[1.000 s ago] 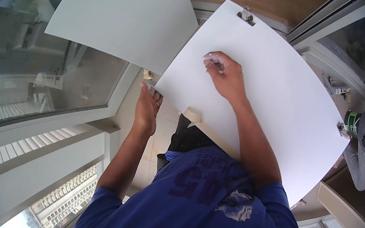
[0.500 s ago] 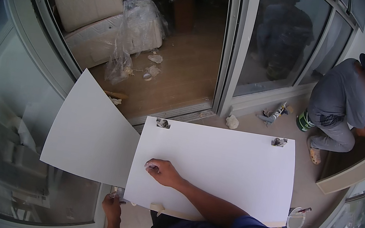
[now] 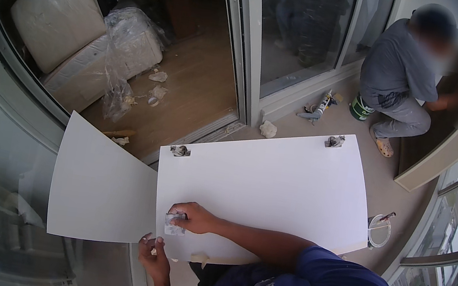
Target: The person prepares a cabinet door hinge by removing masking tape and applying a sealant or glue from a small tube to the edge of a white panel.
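A white door panel point(image 3: 270, 184) lies flat in front of me, with a metal hinge point(image 3: 181, 151) near its far left corner and another hinge point(image 3: 335, 141) near its far right corner. Over the panel's left part, my right hand point(image 3: 192, 215) is closed on a small square grey-white piece point(image 3: 173, 228); whether it is a scraper blade or a folded sheet I cannot tell. My left hand point(image 3: 155, 255) is just off the panel's near left corner, its fingers curled together around a small pale thing too small to name.
Another white panel point(image 3: 103, 189) stands at my left. Pale tape point(image 3: 199, 259) sticks to the near edge. Beyond are a caulking gun point(image 3: 321, 106) and a crumpled white lump point(image 3: 268, 129). A co-worker point(image 3: 403, 68) sits on a green bucket point(image 3: 360, 108); a white pail point(image 3: 379, 231) stands at right.
My view has turned, so the panel appears tilted. My right hand has moved toward the panel's near left edge, and the square piece now shows. The left hand has come up beside the corner.
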Demonstrator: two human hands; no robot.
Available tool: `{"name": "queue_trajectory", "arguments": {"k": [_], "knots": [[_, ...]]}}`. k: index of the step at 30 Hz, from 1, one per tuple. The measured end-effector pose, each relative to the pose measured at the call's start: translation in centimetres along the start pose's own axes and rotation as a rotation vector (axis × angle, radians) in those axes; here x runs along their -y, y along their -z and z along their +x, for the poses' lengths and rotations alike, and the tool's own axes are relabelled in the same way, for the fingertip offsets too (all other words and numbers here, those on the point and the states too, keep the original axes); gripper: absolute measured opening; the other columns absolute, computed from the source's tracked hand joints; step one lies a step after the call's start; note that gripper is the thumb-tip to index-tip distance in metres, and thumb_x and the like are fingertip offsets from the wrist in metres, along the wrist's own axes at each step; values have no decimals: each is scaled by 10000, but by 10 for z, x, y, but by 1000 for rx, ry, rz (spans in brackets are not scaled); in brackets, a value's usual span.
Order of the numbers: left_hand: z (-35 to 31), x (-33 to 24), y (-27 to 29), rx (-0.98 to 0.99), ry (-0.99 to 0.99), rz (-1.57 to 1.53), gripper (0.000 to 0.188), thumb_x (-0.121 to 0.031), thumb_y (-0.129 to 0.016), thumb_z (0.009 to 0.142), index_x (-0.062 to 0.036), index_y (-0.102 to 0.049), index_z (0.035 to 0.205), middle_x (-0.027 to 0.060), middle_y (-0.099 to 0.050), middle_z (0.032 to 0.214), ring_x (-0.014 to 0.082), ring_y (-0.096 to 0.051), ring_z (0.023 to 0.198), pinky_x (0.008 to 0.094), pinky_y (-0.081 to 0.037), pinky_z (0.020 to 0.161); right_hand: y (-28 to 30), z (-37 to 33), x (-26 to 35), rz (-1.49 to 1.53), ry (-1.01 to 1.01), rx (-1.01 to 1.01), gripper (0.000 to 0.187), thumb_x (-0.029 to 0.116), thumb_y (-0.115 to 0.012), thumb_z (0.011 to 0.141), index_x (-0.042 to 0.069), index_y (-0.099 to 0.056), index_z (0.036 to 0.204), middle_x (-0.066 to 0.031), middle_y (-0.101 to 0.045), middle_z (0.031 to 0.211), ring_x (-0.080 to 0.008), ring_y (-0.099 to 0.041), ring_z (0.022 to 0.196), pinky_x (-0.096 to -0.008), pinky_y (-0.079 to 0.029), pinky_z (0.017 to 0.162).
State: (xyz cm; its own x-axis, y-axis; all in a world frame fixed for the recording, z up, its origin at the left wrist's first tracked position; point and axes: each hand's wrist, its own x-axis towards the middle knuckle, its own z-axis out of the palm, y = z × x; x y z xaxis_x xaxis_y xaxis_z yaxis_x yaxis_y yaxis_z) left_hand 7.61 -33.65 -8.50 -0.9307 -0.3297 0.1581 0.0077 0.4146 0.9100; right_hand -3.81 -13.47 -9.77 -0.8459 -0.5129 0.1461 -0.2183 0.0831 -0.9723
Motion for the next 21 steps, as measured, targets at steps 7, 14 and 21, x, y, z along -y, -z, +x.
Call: {"name": "queue_trajectory", "arguments": {"k": [7,14,21], "knots": [[-8,63,22,159,109,162,443,-155,-731,975,104,-585,1303,185,-695,1192,243,-670,1053,371,-527,938,24,-3,-12,-3,18,-287,324,192,-745,938,-5,-675,1187,-172,-740,983,-253,-689,791,-381,-539,762],[6,64,13,340,148,0,425,-161,-676,1021,120,-569,1321,169,-699,1200,195,-656,1063,336,-514,942,38,-17,23,39,34,-409,300,189,-743,939,-10,-681,1155,-167,-725,891,-215,-653,681,-361,-525,675],[37,40,-22,303,-37,419,599,-386,-512,1091,151,-519,1357,300,-648,1269,389,-639,1162,413,-481,1034,95,-41,42,38,74,-734,277,172,-738,942,-20,-681,1133,-167,-729,916,-197,-666,715,-349,-543,698]]}}
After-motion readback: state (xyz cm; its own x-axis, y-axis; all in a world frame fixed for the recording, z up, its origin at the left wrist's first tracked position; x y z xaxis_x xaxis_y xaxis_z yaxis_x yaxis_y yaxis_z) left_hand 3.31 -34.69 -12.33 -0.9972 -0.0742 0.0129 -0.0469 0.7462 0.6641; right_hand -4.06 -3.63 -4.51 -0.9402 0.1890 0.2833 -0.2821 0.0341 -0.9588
